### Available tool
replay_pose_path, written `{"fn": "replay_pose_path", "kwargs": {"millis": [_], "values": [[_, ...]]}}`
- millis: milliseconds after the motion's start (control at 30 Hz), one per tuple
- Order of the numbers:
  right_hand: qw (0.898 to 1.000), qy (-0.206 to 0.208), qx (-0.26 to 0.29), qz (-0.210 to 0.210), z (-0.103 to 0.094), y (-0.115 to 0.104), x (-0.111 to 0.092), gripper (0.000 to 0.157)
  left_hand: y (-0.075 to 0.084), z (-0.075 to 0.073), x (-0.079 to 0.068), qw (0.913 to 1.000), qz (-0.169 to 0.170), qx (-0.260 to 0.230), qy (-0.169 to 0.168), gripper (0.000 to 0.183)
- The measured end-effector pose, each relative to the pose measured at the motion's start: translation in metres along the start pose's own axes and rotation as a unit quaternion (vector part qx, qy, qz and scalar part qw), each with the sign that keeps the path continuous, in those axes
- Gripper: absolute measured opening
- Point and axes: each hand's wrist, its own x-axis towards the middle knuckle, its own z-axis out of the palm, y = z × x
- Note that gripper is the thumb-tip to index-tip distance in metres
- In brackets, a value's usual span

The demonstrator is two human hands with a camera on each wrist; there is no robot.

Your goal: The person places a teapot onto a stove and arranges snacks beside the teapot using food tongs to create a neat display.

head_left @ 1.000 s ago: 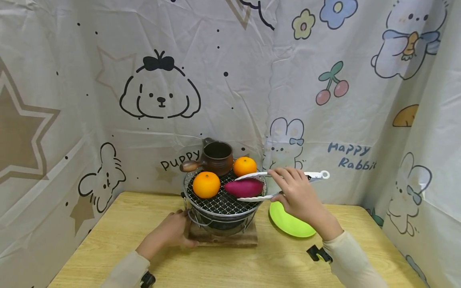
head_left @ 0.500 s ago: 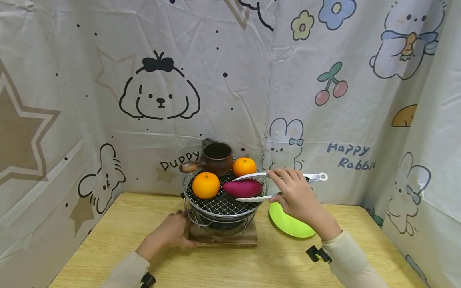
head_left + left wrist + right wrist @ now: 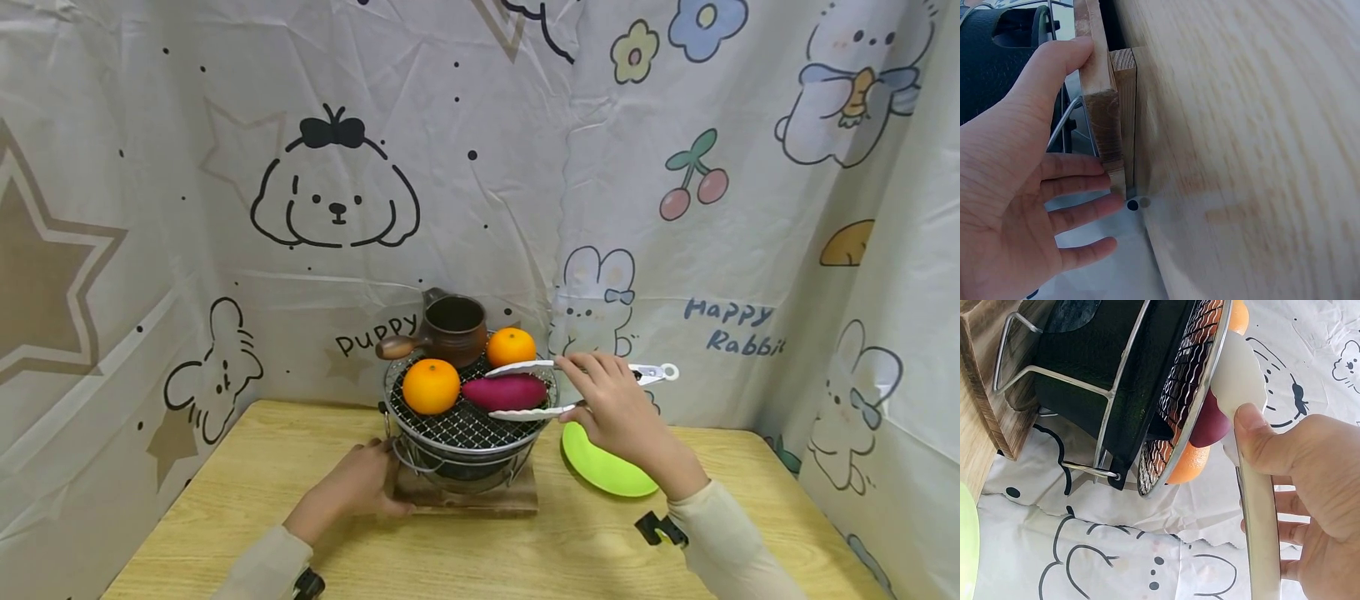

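Note:
In the head view my right hand [image 3: 622,408] holds white tongs [image 3: 528,413]. Their arms straddle a purple-skinned sweet potato [image 3: 504,392], which lies on the wire mesh of a small round grill [image 3: 465,435]. Whether both arms press on it I cannot tell. An orange [image 3: 431,387] sits left of the sweet potato and a second orange [image 3: 512,347] behind it. My left hand [image 3: 1016,175] rests at the left front corner of the wooden base board [image 3: 1100,94]. Its thumb lies on the board's edge, and the fingers are nearly straight along the side.
A brown clay pot [image 3: 454,329] with a wooden side handle stands at the back of the mesh. Right of the grill, a lime-green plate [image 3: 603,462] lies on the wooden table [image 3: 450,558], partly under my right forearm. A printed curtain [image 3: 465,208] surrounds the table.
The tongs and the sweet potato have shifted slightly left, closer to the front orange. My left hand stays at the base board.

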Motion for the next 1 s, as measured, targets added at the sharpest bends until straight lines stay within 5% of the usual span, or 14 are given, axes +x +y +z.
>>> {"fn": "replay_pose_path", "kwargs": {"millis": [1000], "values": [[0.998, -0.04, 0.013, 0.041, 0.0051, -0.0016, 0.0013, 0.076, -0.0021, 0.0012, 0.0006, 1.0, 0.0, -0.001, 0.002, 0.058]]}}
